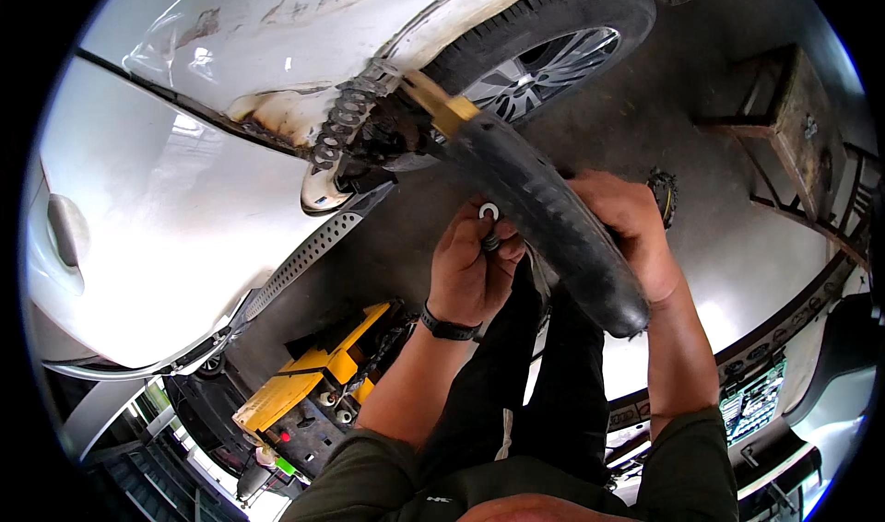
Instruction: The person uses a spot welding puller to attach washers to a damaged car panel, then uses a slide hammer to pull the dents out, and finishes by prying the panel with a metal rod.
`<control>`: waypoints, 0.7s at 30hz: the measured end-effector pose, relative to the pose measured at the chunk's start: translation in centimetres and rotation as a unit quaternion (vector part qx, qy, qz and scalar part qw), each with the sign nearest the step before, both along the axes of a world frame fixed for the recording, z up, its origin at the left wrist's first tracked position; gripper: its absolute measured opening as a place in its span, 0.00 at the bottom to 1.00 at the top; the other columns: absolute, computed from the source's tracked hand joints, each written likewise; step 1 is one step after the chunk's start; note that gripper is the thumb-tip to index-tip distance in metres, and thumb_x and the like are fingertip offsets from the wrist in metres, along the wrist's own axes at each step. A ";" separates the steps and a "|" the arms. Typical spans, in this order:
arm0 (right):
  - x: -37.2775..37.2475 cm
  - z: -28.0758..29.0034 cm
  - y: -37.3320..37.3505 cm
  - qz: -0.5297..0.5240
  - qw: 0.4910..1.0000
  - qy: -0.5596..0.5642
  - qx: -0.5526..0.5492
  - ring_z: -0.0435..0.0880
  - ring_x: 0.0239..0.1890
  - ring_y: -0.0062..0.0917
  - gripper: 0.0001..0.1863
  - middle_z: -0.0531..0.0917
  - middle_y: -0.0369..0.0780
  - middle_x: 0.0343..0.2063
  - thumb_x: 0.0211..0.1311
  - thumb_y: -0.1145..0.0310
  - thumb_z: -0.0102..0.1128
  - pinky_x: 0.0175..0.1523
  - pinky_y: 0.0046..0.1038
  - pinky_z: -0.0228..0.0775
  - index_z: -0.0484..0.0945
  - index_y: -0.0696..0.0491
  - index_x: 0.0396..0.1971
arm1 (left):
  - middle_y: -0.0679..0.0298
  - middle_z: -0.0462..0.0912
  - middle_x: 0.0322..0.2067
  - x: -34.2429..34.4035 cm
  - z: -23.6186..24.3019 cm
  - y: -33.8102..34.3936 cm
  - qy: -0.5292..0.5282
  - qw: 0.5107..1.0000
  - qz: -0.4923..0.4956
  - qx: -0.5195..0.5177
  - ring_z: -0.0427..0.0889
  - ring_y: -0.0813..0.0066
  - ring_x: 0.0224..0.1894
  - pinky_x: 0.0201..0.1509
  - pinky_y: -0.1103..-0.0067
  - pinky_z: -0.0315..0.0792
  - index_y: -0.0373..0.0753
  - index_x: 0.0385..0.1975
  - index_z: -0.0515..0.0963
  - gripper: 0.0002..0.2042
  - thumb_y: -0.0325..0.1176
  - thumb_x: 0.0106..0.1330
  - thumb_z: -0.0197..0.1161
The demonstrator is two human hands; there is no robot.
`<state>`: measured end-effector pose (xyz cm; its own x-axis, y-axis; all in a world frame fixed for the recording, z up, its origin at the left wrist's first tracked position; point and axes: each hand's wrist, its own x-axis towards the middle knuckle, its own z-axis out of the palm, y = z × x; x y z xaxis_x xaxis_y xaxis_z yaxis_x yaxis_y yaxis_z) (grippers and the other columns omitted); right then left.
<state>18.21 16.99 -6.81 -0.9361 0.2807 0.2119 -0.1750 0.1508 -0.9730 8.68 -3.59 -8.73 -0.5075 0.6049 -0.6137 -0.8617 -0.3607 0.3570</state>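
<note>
My left hand [472,269] is below the car's damaged sill, its fingers pinched on a silver ring [489,211] and a small dark metal piece [490,243]. My right hand [622,213] grips a long black-bodied tool [544,218], which slants across the view with a brass-coloured end [447,107] pointing up-left. That end lies in line with a chain of wavy metal tabs [346,117] along the white body panel [221,34], beside a rusty, scorched patch [272,117]; whether they touch I cannot tell.
A wheel [544,57] is above. A perforated running board [300,259] runs down-left along the car door [138,246]. A yellow-and-black cart [323,365] stands lower left. A worn stool [797,153] stands at right, a socket set [751,398] at lower right.
</note>
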 end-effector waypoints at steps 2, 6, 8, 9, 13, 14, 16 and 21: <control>1.7 0.1 0.5 0.008 1.000 -0.001 0.007 0.88 0.43 0.39 0.19 0.88 0.46 0.47 0.51 0.64 0.74 0.51 0.35 0.76 0.86 0.54 0.44 | 0.63 0.81 0.45 -1.1 0.3 0.1 -0.007 0.998 -0.015 0.063 0.77 0.79 0.39 0.40 0.80 0.71 0.40 0.56 0.73 0.13 0.30 0.74 0.53; 4.8 1.0 -0.7 0.023 0.995 -0.057 -0.078 0.88 0.38 0.33 0.14 0.90 0.42 0.38 0.49 0.64 0.77 0.48 0.34 0.76 0.88 0.53 0.35 | 0.65 0.78 0.47 -3.6 1.6 0.7 0.023 0.991 -0.040 0.124 0.74 0.82 0.36 0.37 0.81 0.69 0.41 0.55 0.73 0.12 0.32 0.76 0.53; 5.7 2.0 -0.9 0.023 0.987 -0.084 -0.133 0.88 0.37 0.29 0.14 0.90 0.39 0.36 0.47 0.64 0.80 0.45 0.32 0.76 0.88 0.52 0.34 | 0.68 0.75 0.45 -4.1 2.8 3.0 0.065 0.989 -0.015 0.134 0.72 0.83 0.36 0.36 0.81 0.67 0.44 0.55 0.73 0.11 0.34 0.76 0.53; 5.3 2.3 -1.2 0.006 0.993 -0.045 -0.108 0.82 0.26 0.20 0.12 0.84 0.34 0.25 0.44 0.78 0.79 0.32 0.25 0.71 0.83 0.51 0.27 | 0.69 0.74 0.45 -4.4 3.5 4.2 0.081 0.987 0.001 0.138 0.72 0.83 0.36 0.35 0.81 0.67 0.45 0.55 0.74 0.11 0.35 0.77 0.53; 5.3 3.1 -2.0 0.014 0.986 -0.086 -0.142 0.83 0.26 0.19 0.13 0.84 0.33 0.25 0.44 0.79 0.80 0.32 0.25 0.71 0.84 0.50 0.27 | 0.72 0.72 0.43 -5.6 4.4 7.1 0.181 0.959 0.013 0.219 0.69 0.82 0.34 0.35 0.79 0.65 0.49 0.50 0.74 0.07 0.37 0.77 0.54; 5.6 2.9 -2.0 0.026 0.983 -0.100 -0.154 0.86 0.32 0.24 0.13 0.87 0.36 0.30 0.44 0.74 0.81 0.39 0.28 0.75 0.85 0.51 0.31 | 0.77 0.78 0.42 -5.8 4.6 7.5 0.182 0.954 -0.006 0.239 0.67 0.82 0.32 0.35 0.80 0.65 0.53 0.50 0.78 0.08 0.38 0.78 0.54; 5.8 2.8 -1.9 0.037 0.979 -0.114 -0.167 0.90 0.39 0.29 0.15 0.90 0.39 0.35 0.45 0.69 0.82 0.46 0.32 0.80 0.87 0.51 0.34 | 0.82 0.85 0.40 -6.0 4.6 7.9 0.183 0.948 -0.025 0.259 0.65 0.82 0.30 0.35 0.80 0.64 0.56 0.50 0.81 0.09 0.39 0.78 0.54; 5.7 2.6 -1.9 0.045 0.974 -0.111 -0.192 0.90 0.40 0.29 0.17 0.90 0.40 0.35 0.45 0.70 0.83 0.47 0.31 0.80 0.87 0.52 0.36 | 0.87 0.85 0.51 -6.2 3.6 7.9 0.188 0.935 -0.013 0.301 0.61 0.82 0.30 0.35 0.81 0.61 0.62 0.46 0.83 0.09 0.39 0.77 0.56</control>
<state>23.93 15.06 -4.25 -0.9714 0.2136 -0.1035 0.0509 -0.2383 -0.9699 2.51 4.29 -5.16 -0.5995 0.7981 0.0602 -0.7274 -0.5746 0.3752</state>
